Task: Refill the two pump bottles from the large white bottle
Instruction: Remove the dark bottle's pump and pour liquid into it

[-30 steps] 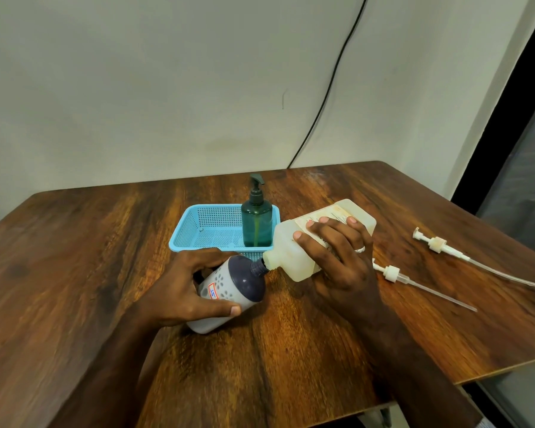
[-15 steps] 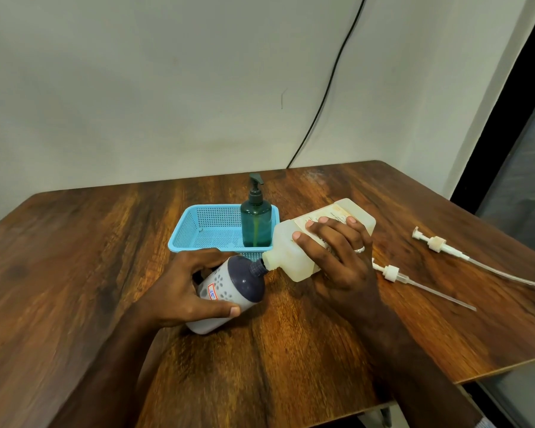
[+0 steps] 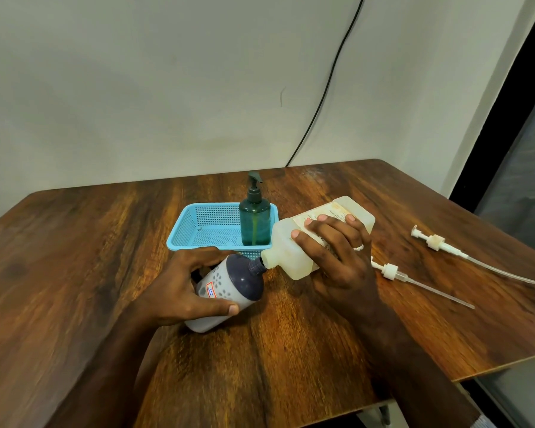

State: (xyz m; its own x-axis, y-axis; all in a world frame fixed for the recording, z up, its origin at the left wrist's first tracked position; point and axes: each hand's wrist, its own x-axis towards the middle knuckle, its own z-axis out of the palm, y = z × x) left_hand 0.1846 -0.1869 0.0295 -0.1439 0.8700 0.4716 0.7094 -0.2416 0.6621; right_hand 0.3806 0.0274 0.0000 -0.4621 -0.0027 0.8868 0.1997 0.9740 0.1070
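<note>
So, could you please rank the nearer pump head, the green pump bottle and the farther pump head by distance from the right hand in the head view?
From the right hand:
1. Nearer pump head, lying on the table just right of the hand.
2. Green pump bottle, upright in the blue basket, behind and left.
3. Farther pump head, lying farther right.

Blue mesh basket (image 3: 198,239) on wooden table (image 3: 74,257), black cable (image 3: 328,88) down pale wall (image 3: 136,88)

Glossy wood-grain table (image 3: 74,273); translucent plastic large white bottle (image 3: 294,257) (paper label (image 3: 328,219)); perforated plastic basket (image 3: 183,239).
</note>
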